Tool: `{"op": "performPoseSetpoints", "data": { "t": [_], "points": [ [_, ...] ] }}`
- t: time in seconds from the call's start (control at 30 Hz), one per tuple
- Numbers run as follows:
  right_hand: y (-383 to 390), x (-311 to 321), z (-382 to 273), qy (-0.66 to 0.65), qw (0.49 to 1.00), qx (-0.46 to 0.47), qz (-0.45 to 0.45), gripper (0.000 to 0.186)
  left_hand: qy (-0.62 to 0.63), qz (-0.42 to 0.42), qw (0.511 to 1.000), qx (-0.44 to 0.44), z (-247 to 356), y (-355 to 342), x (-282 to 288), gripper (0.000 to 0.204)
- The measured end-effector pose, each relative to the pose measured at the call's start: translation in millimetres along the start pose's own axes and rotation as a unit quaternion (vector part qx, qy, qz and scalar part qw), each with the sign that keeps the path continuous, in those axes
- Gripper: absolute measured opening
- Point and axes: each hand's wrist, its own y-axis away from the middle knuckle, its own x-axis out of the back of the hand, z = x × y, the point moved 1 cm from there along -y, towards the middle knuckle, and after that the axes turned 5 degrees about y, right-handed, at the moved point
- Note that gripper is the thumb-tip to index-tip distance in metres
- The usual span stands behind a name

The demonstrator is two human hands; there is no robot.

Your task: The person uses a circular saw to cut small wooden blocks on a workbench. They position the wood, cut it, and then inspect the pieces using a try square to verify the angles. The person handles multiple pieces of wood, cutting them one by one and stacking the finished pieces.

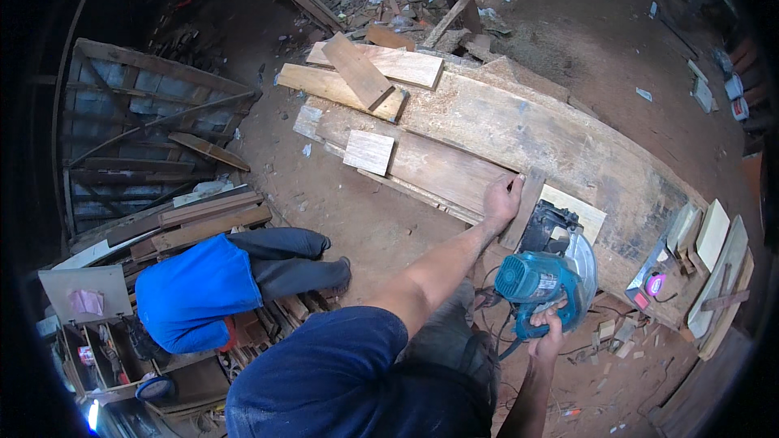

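Right of the frame's middle, the right hand (549,327) wraps around the circular saw (531,278). Up and left, the half-curled left hand (502,201) touches a wood strip (527,207) slanting up-right.

- No lettering or number is clear enough to read.
- A small pale label (548,283) marks the motor housing of the teal circular saw (519,277) at the workbench's (560,146) near edge; its print is too small.
- The pink tape measure (654,284), toward the workbench's near right corner, has a dark round face, its print blurred.
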Motion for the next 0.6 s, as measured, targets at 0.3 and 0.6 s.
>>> {"op": "performPoseSetpoints", "data": {
  "t": [0.3,0.6],
  "points": [
    [-8.9,-10.4,-10.0,-0.016,1.0,-0.01,0.01,0.025,-0.05,-0.026,0.998,0.035,-6.6,-1.0,-1.2,0.035],
    [-18.0,-12.6,-15.5,-0.009,1.0,0.014,0.0,0.022,-0.06,-0.01,0.996,-0.065,0.2,-5.6,2.6,0.031]
  ]
}}
